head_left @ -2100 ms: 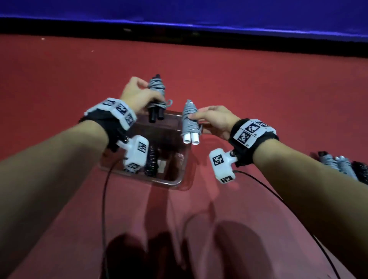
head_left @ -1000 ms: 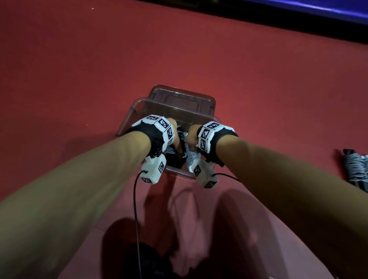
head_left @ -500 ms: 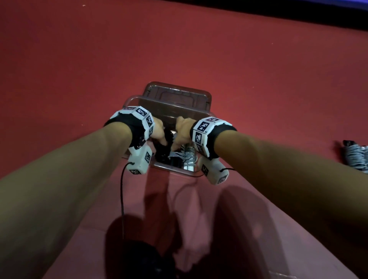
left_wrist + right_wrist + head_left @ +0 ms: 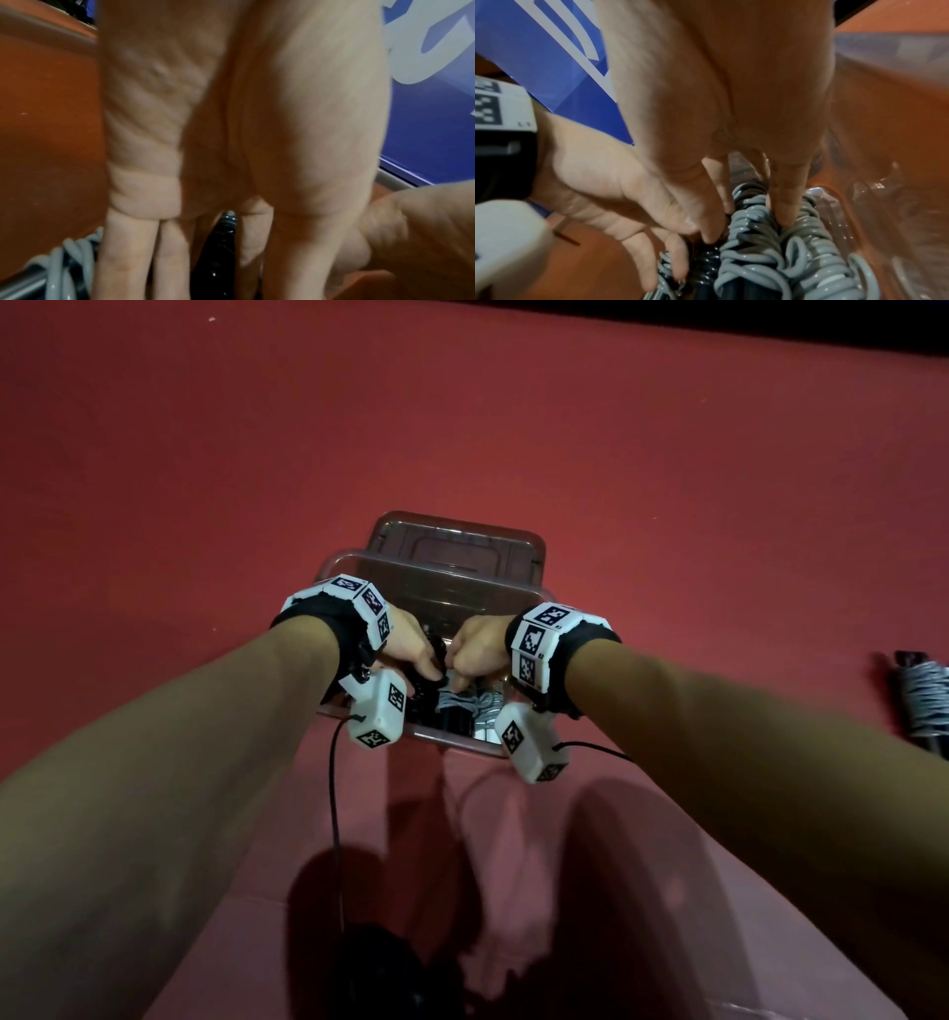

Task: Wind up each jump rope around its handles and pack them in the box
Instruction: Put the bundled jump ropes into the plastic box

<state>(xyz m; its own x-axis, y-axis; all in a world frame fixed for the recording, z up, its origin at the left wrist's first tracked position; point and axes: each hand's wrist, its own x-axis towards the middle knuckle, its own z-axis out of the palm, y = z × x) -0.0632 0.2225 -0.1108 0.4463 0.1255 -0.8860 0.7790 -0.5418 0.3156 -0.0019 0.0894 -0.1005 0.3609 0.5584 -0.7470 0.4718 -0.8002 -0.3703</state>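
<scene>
Grey wound jump ropes (image 4: pixel 762 249) lie in the clear box (image 4: pixel 447 567) at frame centre. Both the left hand (image 4: pixel 411 644) and the right hand (image 4: pixel 477 642) reach in with fingers extended, pressing the bundles down, gripping nothing. Risk, as I judge it: springy cord loosens on release, since nothing ties the coils. More wound ropes (image 4: pixel 924 695) wait at the right edge.

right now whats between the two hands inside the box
In the right wrist view, a black-wound rope bundle sits between the left hand and the right hand, beside the grey-wound bundles in the clear box.
</scene>
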